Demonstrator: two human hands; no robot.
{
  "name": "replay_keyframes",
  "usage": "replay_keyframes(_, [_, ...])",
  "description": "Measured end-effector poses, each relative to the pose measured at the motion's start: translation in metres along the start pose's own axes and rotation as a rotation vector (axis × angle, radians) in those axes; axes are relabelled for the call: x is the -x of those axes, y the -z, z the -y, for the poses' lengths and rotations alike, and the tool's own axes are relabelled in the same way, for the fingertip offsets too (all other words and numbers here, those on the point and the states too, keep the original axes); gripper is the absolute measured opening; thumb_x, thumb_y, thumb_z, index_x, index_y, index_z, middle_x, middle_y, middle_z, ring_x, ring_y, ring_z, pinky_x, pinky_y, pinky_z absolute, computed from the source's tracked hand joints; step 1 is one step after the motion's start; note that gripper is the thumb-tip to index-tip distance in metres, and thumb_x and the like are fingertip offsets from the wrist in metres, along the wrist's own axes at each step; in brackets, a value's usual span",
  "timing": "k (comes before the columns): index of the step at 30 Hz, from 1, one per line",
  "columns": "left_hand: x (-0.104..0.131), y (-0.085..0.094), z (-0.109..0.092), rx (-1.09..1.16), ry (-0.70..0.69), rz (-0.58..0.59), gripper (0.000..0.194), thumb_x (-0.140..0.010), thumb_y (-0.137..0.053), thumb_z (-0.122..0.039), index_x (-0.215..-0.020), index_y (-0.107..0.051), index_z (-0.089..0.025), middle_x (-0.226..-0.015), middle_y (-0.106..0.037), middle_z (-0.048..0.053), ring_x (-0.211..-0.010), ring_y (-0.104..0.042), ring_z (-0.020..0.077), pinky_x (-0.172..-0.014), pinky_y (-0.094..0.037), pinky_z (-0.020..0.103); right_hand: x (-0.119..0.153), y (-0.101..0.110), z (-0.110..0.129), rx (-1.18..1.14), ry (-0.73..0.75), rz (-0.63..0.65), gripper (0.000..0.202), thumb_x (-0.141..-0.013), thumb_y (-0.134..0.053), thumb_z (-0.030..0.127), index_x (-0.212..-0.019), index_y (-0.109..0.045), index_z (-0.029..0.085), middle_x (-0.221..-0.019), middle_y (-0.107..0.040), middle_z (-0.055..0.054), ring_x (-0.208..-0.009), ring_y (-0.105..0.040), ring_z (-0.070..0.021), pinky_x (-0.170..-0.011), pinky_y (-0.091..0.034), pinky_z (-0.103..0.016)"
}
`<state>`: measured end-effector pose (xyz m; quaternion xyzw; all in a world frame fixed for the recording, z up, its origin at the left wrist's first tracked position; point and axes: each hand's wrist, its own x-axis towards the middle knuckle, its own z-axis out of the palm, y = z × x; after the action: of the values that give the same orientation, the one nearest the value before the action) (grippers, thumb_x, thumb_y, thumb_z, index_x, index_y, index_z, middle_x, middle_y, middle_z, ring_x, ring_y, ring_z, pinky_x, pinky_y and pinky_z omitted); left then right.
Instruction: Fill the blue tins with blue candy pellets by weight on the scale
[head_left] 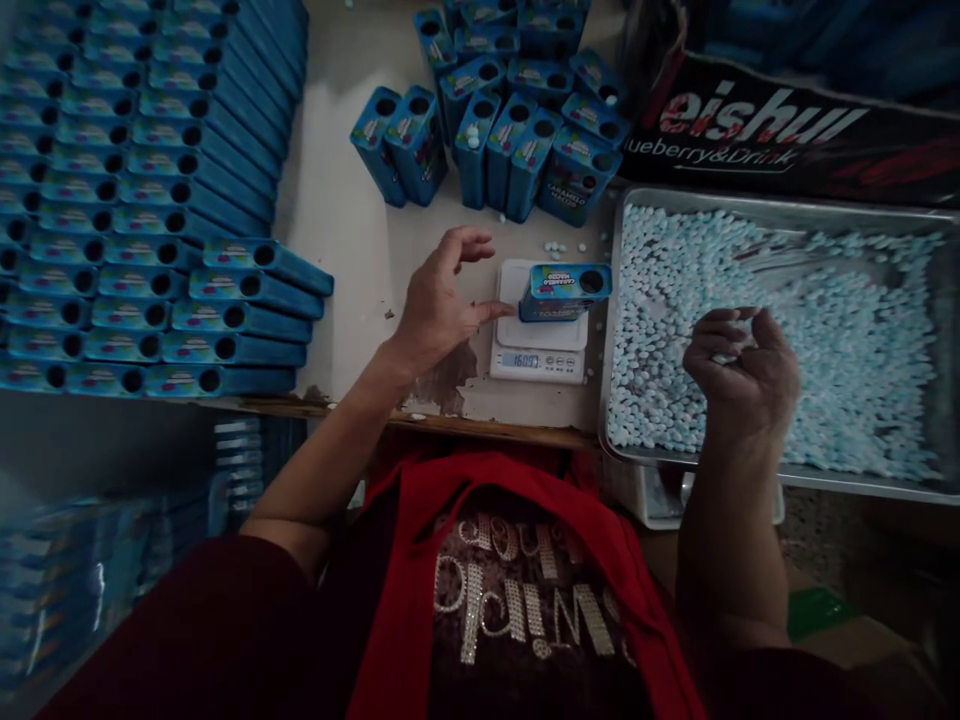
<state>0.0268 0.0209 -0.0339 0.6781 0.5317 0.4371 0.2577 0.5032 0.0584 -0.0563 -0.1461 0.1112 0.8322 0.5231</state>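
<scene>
Blue box (566, 292) is resting on the scale (538, 365); final display digit is reading unclearly. Left hand (441, 305) is holding thumb and fingers apart beside it, contact uncertain. Right hand (742, 365) is hanging curled over the candy tray (870, 484), hiding its grip: cannot tell. Carton (787, 130) is running out of frame.

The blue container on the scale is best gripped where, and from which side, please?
Probably across its long sides, coming from the left: the blue container is narrow between them, its hole sits at the top's right end, and the open left hand is beside its left end.
</scene>
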Motion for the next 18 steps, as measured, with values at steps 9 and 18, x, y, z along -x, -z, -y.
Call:
replay_keyframes(9, [-0.01, -0.033, -0.012, 0.081, -0.087, 0.085, 0.097, -0.083, -0.116, -0.059, -0.159, -0.064, -0.03, -0.155, -0.079, 0.014, -0.145, -0.078, 0.0403, -0.124, -0.065, 0.058, 0.002, -0.03, -0.014, -0.138, -0.06, -0.092, 0.021, -0.099, -0.076, 0.03, -0.082, -0.063, 0.031, -0.076, -0.069, 0.001, -0.057, -0.061, -0.0156, -0.044, -0.045, -0.026])
replay_keyframes(18, [-0.006, -0.055, -0.006, 0.137, -0.078, 0.069, 0.063, -0.098, -0.106, -0.045, -0.146, -0.072, -0.023, -0.138, -0.085, 0.012, -0.13, -0.083, 0.0332, -0.114, -0.067, 0.044, 0.003, -0.032, -0.063, 1.142, 0.848, -0.323, 0.038, -0.105, -0.07, 0.056, -0.079, -0.067, 0.028, -0.088, -0.073, -0.002, -0.094, -0.081, -0.0224, -0.088, -0.071, -0.04])
